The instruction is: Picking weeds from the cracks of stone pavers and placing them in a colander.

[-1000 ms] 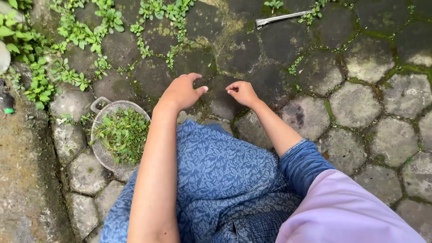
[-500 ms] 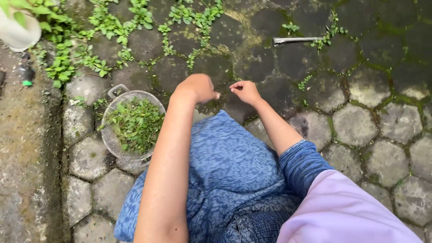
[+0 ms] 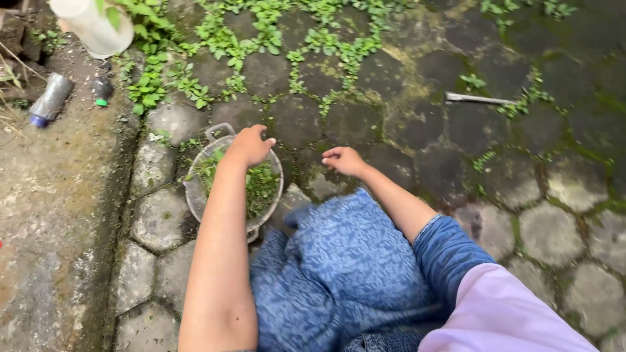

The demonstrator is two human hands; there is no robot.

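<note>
Left hand [image 3: 250,145] over clear bowl [image 3: 195,195] of pulled weeds [image 3: 261,184], fingers loosely curled, empty; right hand [image 3: 344,160] pinched shut low over mossy pavers [image 3: 554,228], contents unclear.

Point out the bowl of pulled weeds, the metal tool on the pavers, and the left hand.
bowl of pulled weeds [image 3: 195,195], head view, on its clear left wall
metal tool [image 3: 476,99], head view, middle of its shaft
left hand [image 3: 250,145], head view, back of the hand, over the bowl
</note>
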